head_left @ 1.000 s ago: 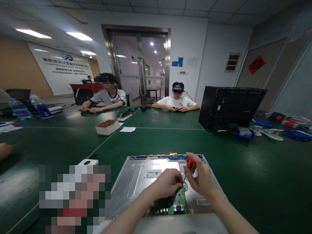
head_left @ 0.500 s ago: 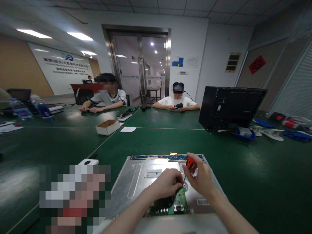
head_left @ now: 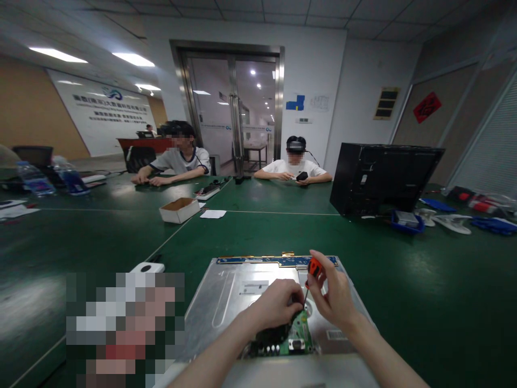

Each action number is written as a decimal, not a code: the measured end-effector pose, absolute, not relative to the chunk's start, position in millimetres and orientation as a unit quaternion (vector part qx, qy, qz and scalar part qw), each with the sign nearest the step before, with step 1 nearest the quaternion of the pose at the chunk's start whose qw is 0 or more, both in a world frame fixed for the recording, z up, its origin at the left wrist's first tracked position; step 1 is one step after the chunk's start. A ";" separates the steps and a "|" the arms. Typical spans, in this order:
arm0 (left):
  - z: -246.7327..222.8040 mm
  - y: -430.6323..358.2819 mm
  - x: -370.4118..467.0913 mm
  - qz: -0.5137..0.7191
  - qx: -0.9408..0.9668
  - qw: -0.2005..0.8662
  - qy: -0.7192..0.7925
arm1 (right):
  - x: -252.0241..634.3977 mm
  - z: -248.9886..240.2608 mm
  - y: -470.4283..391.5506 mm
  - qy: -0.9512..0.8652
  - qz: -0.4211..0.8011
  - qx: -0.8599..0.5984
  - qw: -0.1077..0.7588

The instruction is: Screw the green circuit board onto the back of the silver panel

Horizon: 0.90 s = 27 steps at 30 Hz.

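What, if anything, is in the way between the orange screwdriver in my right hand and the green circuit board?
Nothing visible blocks the screwdriver: it slants down from your right hand toward the green circuit board's upper end. Your left hand is close beside the tip; contact there is unclear.

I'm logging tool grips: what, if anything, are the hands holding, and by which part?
The right hand holds the orange screwdriver by its handle. Whether the left hand grips anything cannot be told.
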<state>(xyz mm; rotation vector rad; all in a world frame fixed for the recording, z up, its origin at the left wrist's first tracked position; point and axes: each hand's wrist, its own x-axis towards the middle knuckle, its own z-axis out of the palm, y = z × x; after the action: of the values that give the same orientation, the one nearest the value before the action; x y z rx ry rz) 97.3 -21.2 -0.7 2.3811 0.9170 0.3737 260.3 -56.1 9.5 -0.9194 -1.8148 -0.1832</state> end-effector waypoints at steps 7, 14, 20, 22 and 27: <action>-2.5 -20.1 97.1 0.141 0.887 0.281 0.339 | 259.6 4.6 -52.3 -0.749 -0.078 -0.387 0.532; -6.6 -18.8 96.3 0.146 0.887 0.278 0.338 | 258.8 4.5 -50.7 -0.743 -0.093 -0.386 0.539; -6.0 -19.1 96.6 0.141 0.887 0.278 0.340 | 259.2 6.3 -51.9 -0.747 -0.090 -0.383 0.536; -4.8 -19.5 96.8 0.141 0.887 0.277 0.341 | 259.5 7.9 -53.4 -0.750 -0.086 -0.381 0.534; -2.4 -20.2 97.0 0.139 0.888 0.278 0.340 | 260.0 10.6 -56.4 -0.754 -0.080 -0.378 0.531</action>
<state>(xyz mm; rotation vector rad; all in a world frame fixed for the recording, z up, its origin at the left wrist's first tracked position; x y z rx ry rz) 97.0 -20.2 -2.4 2.3830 0.9128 0.3719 260.0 -56.4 10.6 -0.9009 -1.8004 -0.1912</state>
